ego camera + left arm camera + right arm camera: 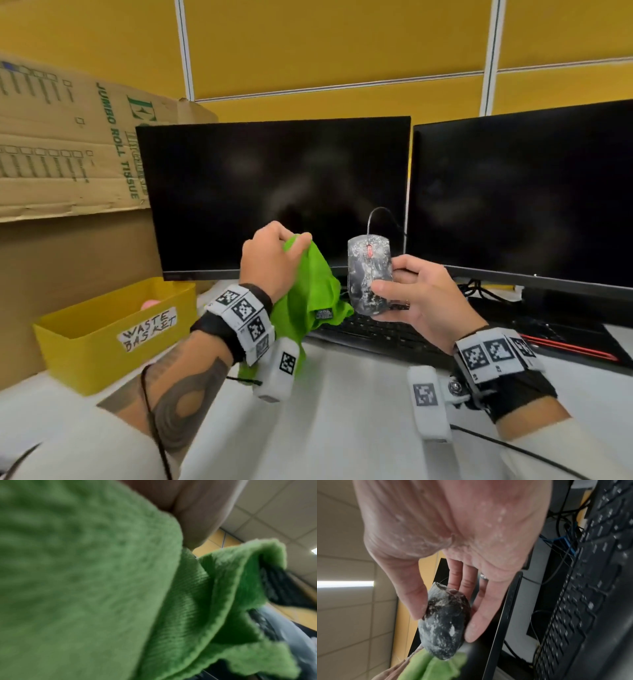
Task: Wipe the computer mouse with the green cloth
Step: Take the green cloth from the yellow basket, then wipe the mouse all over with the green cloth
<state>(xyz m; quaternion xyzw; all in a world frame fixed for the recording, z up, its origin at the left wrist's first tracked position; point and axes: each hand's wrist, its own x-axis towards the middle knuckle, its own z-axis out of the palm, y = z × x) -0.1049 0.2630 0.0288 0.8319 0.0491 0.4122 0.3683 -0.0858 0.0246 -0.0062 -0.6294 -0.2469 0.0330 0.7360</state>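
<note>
Monitors (274,195) two, mouse (369,274) one, cloth (308,294) one

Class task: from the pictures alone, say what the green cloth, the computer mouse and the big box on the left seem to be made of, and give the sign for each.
Green cloth: soft, probably microfibre; fuzzy nap, fine ribbing and a stitched edge.
Computer mouse: likely dark hard plastic, with a rounded shell under a white powdery smear.
Box: brown cardboard, matte, with creased flaps and green print.

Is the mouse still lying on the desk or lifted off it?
Lifted. The right hand holds the mouse in the air above the keyboard, nose up, cable trailing from its top. White residue covers it.
</note>
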